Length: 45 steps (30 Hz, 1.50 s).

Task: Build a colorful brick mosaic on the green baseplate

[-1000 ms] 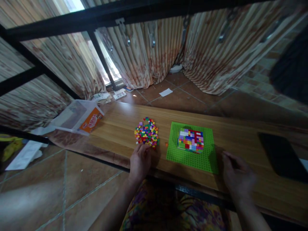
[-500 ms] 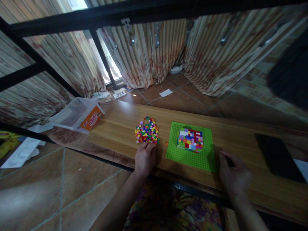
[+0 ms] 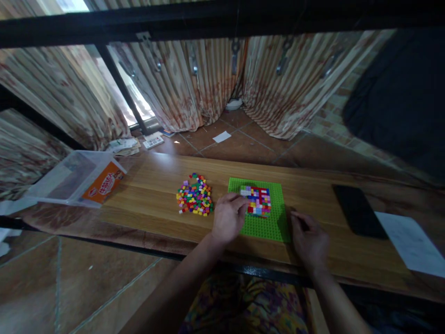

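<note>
A block of multicoloured building bricks stands on a green studded baseplate on the wooden table. My left hand reaches over the plate's left side, fingers pinched together at the left edge of the brick block. What the pinch holds, if anything, is hidden. Just right of the plate, my right hand rests on the table with curled fingers and thumb brought together beside the plate's edge. Whether a small piece is in them, I cannot make out. To the left lies a heap of small loose bricks in mixed colours.
A clear plastic tub with an orange label stands at the table's left end. On the right lie a dark flat phone-like slab and a white sheet of paper. A dark frame bar crosses above, before curtains.
My left hand has moved right, from the loose heap to the left edge of the brick block. My right hand stays beside the plate. The view has turned to the right.
</note>
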### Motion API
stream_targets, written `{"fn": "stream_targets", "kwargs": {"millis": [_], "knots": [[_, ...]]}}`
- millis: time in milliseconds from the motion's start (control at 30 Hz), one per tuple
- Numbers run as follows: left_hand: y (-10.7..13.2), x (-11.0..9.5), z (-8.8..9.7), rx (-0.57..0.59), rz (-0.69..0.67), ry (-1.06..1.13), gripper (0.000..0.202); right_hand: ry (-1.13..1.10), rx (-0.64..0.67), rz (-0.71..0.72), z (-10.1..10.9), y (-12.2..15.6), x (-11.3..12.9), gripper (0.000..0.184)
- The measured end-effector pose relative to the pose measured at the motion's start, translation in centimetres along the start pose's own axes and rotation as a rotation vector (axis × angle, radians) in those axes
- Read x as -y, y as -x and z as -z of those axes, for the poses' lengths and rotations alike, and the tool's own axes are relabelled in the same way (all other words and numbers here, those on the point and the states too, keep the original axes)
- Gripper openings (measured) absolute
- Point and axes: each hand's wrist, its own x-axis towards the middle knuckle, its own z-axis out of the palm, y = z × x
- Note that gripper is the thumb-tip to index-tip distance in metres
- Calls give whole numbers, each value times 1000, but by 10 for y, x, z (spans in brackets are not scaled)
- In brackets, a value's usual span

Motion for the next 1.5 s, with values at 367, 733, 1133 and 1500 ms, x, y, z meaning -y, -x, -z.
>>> {"fn": "stream_targets", "kwargs": {"millis": [367,733,1133,1500], "knots": [[-25,-1,-19,0,-42,-98,12,-37,3,-28,-2,-1,2,35],[-16,-1,-19,43,-176,-288,18,-59,15,-9,-3,-1,2,34],[-13,-12,-16,111,-263,-459,19,-1,32,37,-4,-1,-2,37],[54,22,20,-161,51,-283,23,-6,19,43,-3,-1,2,38]]}}
